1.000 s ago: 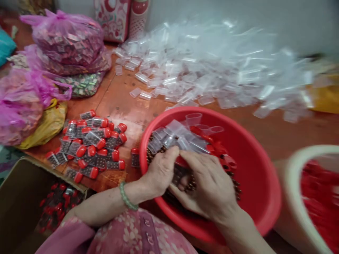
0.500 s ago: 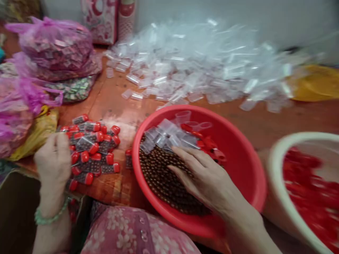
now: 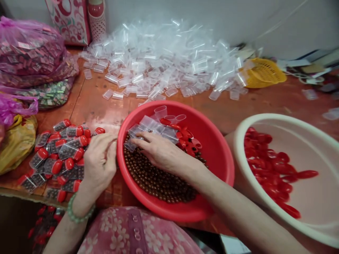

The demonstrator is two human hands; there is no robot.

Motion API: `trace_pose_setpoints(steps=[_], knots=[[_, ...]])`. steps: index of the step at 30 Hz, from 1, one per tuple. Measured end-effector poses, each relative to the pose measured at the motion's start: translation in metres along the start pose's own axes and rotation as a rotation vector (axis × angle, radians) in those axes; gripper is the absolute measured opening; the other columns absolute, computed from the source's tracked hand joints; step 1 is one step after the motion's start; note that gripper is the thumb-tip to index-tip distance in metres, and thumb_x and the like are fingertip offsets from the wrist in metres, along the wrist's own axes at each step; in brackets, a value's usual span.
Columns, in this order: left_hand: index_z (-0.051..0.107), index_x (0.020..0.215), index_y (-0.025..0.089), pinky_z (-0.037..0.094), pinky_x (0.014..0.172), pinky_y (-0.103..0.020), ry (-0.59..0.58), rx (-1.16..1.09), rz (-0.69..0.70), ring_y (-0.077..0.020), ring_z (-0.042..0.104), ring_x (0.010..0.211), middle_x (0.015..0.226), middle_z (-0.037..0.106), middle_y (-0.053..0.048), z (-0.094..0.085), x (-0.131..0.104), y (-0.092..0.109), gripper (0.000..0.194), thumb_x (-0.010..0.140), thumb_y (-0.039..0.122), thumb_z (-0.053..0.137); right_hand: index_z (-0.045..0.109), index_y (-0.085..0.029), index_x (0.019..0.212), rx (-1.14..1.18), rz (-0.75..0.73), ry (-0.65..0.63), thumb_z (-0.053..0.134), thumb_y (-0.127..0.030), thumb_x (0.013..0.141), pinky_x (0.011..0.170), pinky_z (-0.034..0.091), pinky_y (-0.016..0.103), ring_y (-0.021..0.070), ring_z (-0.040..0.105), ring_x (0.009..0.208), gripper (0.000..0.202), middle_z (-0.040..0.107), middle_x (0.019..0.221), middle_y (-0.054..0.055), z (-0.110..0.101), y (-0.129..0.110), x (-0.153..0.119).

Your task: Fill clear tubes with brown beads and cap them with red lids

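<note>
A red basin (image 3: 217,155) in front of me holds small brown beads (image 3: 153,178), empty clear tubes (image 3: 150,127) and red caps (image 3: 186,139). My right hand (image 3: 161,151) lies over the beads, fingertips on the clear tubes at the basin's left side. My left hand (image 3: 100,162) hovers at the basin's left rim, fingers curled, next to a heap of filled tubes with red caps (image 3: 58,155) on the table. I cannot tell if it holds anything.
A large heap of empty clear tubes (image 3: 164,67) covers the far table. A cream basin (image 3: 246,148) with red caps (image 3: 272,173) stands at the right. Pink plastic bags (image 3: 29,53) sit at the left, a yellow basket (image 3: 263,72) at the back right.
My left hand moved from the capped-tube heap toward the basin's left rim. My right hand slid forward onto the clear tubes. The view shifted right.
</note>
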State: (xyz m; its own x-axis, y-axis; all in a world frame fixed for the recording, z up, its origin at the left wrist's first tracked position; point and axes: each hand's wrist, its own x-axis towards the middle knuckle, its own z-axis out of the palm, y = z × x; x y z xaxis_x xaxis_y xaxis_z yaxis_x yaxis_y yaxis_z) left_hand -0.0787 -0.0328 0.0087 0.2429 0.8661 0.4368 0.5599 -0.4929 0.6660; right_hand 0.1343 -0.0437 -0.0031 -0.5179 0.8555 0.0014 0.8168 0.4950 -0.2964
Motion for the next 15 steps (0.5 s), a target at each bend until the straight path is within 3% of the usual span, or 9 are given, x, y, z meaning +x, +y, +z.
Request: trace_pose_setpoints(steps=[3, 6, 10, 12, 15], knots=[[0.065, 0.104, 0.014, 0.051, 0.091, -0.033, 0.015, -0.096, -0.011, -0.017, 0.064, 0.099, 0.105, 0.071, -0.008, 0.027, 0.0, 0.002, 0.023, 0.093, 0.015, 0.045, 0.051, -0.015, 0.131, 0.026, -0.039, -0.119, 0.048, -0.006, 0.086, 0.089, 0.052, 0.038, 0.025, 0.06, 0.112, 0.046, 0.054, 0.131, 0.016, 0.002, 0.0, 0.02], [0.064, 0.106, 0.013, 0.049, 0.094, -0.037, 0.026, -0.051, 0.042, -0.0191, 0.059, 0.103, 0.107, 0.07, -0.01, 0.043, -0.003, -0.003, 0.025, 0.093, 0.012, 0.042, 0.053, -0.012, 0.125, 0.054, -0.006, -0.233, 0.054, -0.011, 0.085, 0.082, 0.052, 0.034, 0.0228, 0.063, 0.102, 0.04, 0.057, 0.123, 0.015, -0.002, 0.001, 0.029], [0.063, 0.106, 0.012, 0.046, 0.096, -0.041, 0.006, 0.013, 0.096, -0.0214, 0.055, 0.105, 0.106, 0.069, -0.01, 0.05, -0.004, -0.006, 0.028, 0.091, 0.008, 0.04, 0.055, -0.01, 0.117, 0.006, 0.031, -0.351, 0.055, -0.012, 0.083, 0.075, 0.05, 0.033, 0.023, 0.065, 0.092, 0.033, 0.061, 0.114, 0.014, -0.014, -0.001, 0.018], [0.063, 0.106, 0.012, 0.045, 0.095, -0.04, -0.004, 0.02, 0.104, -0.0214, 0.054, 0.103, 0.105, 0.07, -0.01, 0.05, -0.004, -0.005, 0.027, 0.09, 0.007, 0.041, 0.059, -0.01, 0.107, -0.102, 0.125, -0.412, 0.048, -0.008, 0.085, 0.069, 0.049, 0.034, 0.0234, 0.066, 0.082, 0.025, 0.063, 0.104, 0.015, -0.017, -0.004, 0.007], [0.063, 0.105, 0.011, 0.045, 0.094, -0.04, -0.014, 0.032, 0.11, -0.0214, 0.054, 0.101, 0.104, 0.07, -0.01, 0.05, -0.002, -0.004, 0.026, 0.09, 0.007, 0.042, 0.063, -0.009, 0.098, -0.214, 0.257, -0.505, 0.039, -0.001, 0.084, 0.063, 0.047, 0.033, 0.0239, 0.066, 0.076, 0.029, 0.064, 0.094, 0.016, -0.011, -0.01, -0.002]])
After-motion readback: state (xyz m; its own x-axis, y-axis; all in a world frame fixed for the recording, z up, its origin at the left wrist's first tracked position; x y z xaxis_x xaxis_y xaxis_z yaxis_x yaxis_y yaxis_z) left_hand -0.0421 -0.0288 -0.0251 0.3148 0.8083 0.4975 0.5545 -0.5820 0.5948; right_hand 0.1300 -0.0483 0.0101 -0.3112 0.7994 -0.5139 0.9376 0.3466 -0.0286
